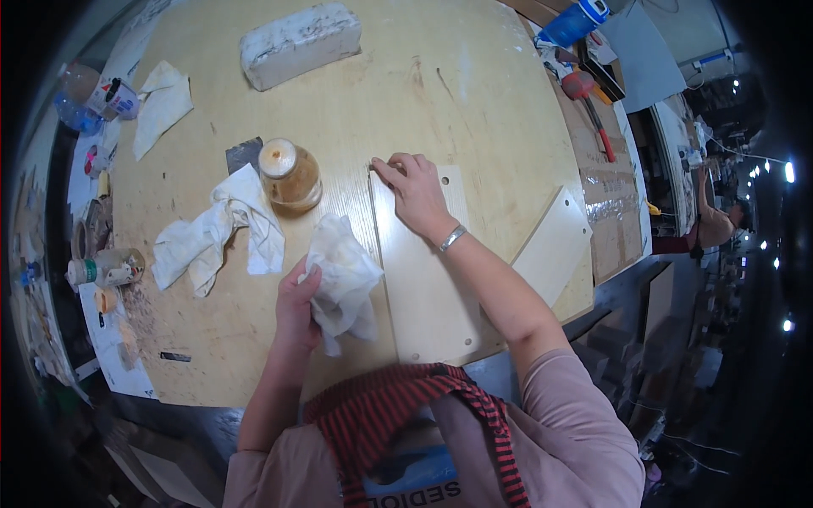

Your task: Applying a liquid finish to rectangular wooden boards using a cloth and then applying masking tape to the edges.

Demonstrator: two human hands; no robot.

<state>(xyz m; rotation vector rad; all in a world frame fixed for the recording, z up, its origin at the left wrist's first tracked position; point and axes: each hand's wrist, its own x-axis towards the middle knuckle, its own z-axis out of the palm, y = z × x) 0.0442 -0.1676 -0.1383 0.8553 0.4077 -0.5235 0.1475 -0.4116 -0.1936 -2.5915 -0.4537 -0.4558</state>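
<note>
Head view: gripping a crumpled white cloth (343, 275) with the left hand (298, 303), beside a pale board (417, 284), contact unclear; touching the board's far end with the right hand (415, 196), fingers half-curled, pinch impossible to tell. Lying lengthwise toward the near edge of the surface (491, 127), partly hidden under the right forearm (500, 288).

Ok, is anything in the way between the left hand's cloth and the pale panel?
Nothing visible stands between the white cloth in the left hand and the pale panel; the cloth is close by its left edge. Over the panel, the right hand is at the far end and the right forearm crosses its right side.
</note>
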